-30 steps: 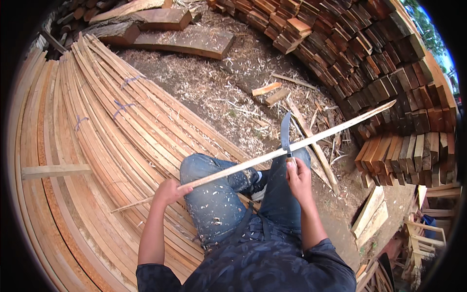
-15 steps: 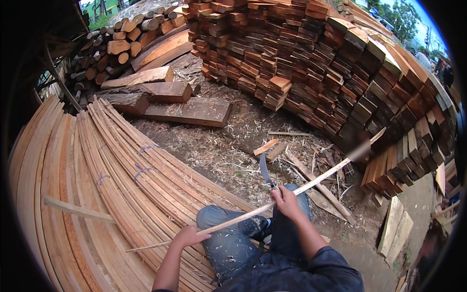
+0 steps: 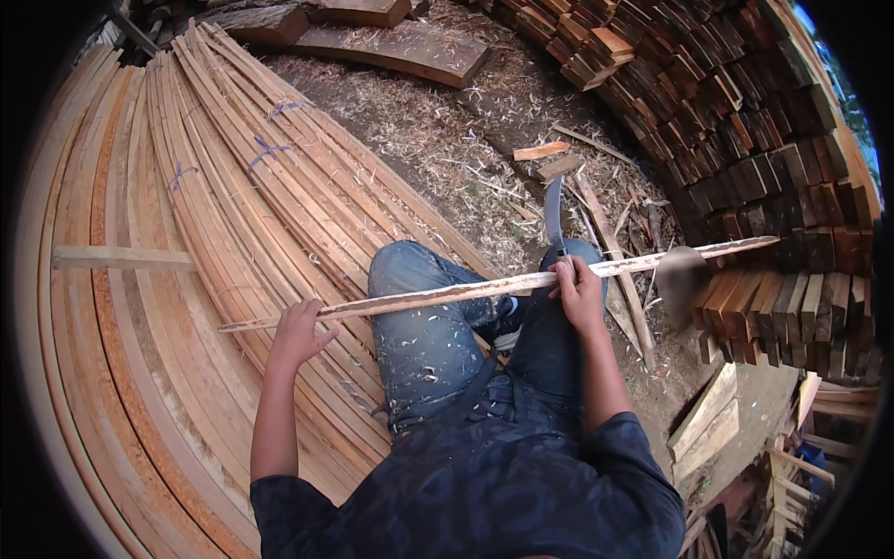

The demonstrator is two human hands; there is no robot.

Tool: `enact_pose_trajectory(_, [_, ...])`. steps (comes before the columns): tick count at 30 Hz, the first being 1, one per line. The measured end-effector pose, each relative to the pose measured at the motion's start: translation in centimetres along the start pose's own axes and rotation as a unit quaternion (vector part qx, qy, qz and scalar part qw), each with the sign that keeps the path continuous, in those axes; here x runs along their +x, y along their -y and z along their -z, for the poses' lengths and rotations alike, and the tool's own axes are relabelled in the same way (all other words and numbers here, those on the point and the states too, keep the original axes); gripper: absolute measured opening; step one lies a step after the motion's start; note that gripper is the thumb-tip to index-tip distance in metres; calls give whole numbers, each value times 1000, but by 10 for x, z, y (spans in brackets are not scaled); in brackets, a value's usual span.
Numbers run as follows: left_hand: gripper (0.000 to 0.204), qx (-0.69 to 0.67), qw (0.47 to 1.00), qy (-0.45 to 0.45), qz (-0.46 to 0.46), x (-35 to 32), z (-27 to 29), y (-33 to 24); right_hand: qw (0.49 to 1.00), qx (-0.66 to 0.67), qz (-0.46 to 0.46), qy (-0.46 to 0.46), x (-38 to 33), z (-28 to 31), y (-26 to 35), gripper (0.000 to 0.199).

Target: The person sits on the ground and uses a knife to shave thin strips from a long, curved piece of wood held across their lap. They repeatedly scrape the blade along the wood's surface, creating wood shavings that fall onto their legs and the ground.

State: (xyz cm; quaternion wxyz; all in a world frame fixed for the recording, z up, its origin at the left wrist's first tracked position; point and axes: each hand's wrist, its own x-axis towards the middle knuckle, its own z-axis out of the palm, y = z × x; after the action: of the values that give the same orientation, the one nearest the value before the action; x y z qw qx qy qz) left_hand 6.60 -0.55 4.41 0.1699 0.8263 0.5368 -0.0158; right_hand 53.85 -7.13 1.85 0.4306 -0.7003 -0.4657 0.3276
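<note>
A long thin wooden slat [image 3: 447, 294] lies level across my knees, running from left to far right. My left hand [image 3: 300, 331] grips it near its left end. My right hand [image 3: 577, 291] is closed around the handle of a curved dark blade [image 3: 554, 216], whose tip points away from me, and it presses against the slat's middle. I sit in wood-flecked blue jeans [image 3: 419, 326] on the edge of a slat pile.
A big pile of bundled slats [image 3: 205, 224] fills the left side, one short stick [image 3: 121, 258] lying across it. Stacked dark wood blocks [image 3: 745, 121] wall the right. Shavings and offcuts [image 3: 540, 151] cover the ground ahead; thick planks [image 3: 400, 51] lie beyond.
The view has tipped back down toward my lap. The slat has dropped from a slant to nearly level, and the blade still stands upright in my right hand.
</note>
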Motion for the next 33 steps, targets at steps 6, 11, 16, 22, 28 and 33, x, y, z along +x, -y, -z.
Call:
enact_pose_trajectory(6, [34,-7,999,-28,13,5,-6,10,1000,16,-2,-16,-4,-9,-3,24])
enact_pose_trajectory(11, [24,7,998,5,57,16,-23,17,1000,22,-5,-14,-31,-8,-2,23])
enact_pose_trajectory(16, [23,58,994,5,94,26,-34,18,981,144,-125,38,-88,-12,15,22])
enact_pose_trajectory(22, [25,34,990,70,115,42,-27,16,971,136,-193,-25,-94,-17,4,26])
enact_pose_trajectory(28, [30,18,982,117,145,47,-19,16,970,100,-218,45,-83,-8,11,30])
enact_pose_trajectory(33, [32,21,980,128,152,53,-25,18,929,120,-298,183,-93,-21,29,31])
